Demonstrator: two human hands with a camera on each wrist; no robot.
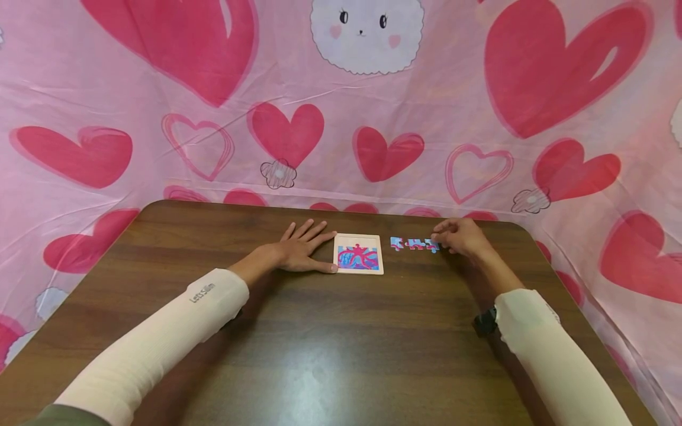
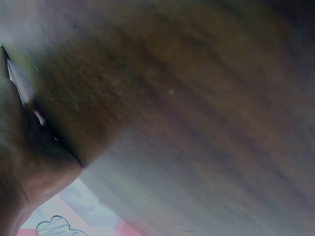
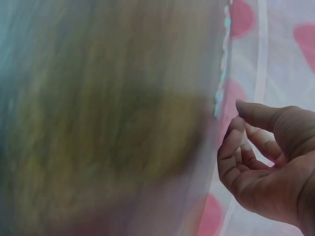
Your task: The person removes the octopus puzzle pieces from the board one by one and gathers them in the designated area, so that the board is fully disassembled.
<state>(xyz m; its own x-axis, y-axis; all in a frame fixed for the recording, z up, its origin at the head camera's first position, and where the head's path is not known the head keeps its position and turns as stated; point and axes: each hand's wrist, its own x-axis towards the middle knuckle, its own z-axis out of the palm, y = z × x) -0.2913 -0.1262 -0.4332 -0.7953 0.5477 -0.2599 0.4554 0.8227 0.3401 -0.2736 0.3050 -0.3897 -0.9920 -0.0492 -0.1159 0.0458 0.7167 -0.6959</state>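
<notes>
A square wooden puzzle tray lies on the table, its lower part filled with a pink octopus picture on blue and purple. My left hand rests flat beside it, fingers spread, with thumb and index finger at the tray's left edge. Right of the tray, loose jigsaw pieces lie in a row: a left piece, a middle piece and a right piece. My right hand is at the right piece with bent fingers. In the right wrist view its thumb and index fingertips nearly meet, with nothing visible between them.
The brown wooden table has rounded far corners. Pink cloth printed with red hearts hangs behind it and along both sides. A dark band shows at the right wrist, below a pale sleeve.
</notes>
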